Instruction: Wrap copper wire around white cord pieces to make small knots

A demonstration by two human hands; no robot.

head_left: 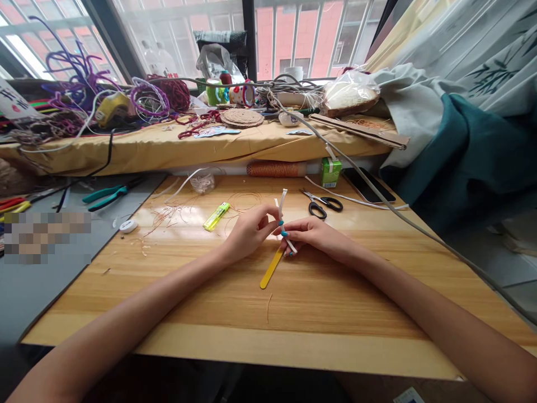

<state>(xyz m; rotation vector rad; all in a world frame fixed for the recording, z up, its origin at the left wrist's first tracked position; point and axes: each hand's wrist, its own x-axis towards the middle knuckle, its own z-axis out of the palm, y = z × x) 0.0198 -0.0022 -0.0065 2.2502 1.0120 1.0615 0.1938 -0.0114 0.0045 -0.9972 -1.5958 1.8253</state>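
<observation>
Both hands meet above the middle of the wooden table. My left hand pinches a thin white strip whose ends stick up above the fingers. From the right, my right hand has its fingers closed on the lower part of the same strip, which slants down to the right. A yellow stick lies under the fingertips, its upper end partly hidden by them. Black-handled scissors lie just behind my right hand. A yellow-green lighter is to the left of my left hand.
Behind are an orange thread spool, a green box, a black phone and a small clear cup. Teal pliers lie at the left. A grey cable crosses the right side. Yarn crowds the ledge.
</observation>
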